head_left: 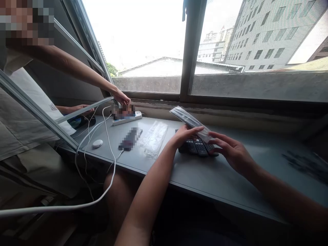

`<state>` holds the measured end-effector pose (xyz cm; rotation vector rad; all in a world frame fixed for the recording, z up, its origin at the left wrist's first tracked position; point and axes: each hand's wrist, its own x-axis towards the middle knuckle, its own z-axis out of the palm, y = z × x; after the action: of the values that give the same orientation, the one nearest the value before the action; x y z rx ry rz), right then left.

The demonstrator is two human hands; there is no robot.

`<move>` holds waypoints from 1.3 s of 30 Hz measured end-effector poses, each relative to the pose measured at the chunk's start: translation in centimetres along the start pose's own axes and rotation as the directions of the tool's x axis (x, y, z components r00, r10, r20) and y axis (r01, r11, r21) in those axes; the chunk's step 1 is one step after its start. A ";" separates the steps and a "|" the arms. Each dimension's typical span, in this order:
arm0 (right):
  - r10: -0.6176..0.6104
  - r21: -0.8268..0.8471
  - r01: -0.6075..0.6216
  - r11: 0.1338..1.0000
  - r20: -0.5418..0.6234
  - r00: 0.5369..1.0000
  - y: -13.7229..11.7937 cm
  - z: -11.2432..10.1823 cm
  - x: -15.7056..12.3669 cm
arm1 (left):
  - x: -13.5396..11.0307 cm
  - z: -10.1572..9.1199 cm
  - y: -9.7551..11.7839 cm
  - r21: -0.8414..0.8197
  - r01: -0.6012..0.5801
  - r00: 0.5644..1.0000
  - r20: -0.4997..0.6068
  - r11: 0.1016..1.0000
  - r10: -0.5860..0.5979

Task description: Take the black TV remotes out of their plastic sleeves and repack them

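Note:
My left hand (185,134) grips a long clear plastic sleeve (188,120) with a dark remote inside, holding it tilted above the grey ledge (200,174). My right hand (229,150) rests with fingers spread on a small pile of black remote controls (197,147) lying on the ledge. Two empty clear plastic sleeves (154,138) lie flat just left of my left hand.
A white power strip (127,118), white cables (107,143), a small white puck (97,143) and a blurred dark device (130,139) lie at the left. Another person's hand (121,97) reaches to the strip. Dark items (304,164) sit at the far right. Windows stand behind.

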<state>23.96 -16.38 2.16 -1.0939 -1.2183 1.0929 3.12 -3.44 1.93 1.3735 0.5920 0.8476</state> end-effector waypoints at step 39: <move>0.045 -0.043 -0.041 0.998 0.079 0.996 0.0 0.0 -0.2 | -0.5 0.3 0.2 -0.163 0.069 0.991 0.124 0.984 -0.049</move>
<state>24.00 -16.55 2.13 -1.1212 -1.2905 1.1586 3.06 -4.01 2.14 1.2383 0.4567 0.7447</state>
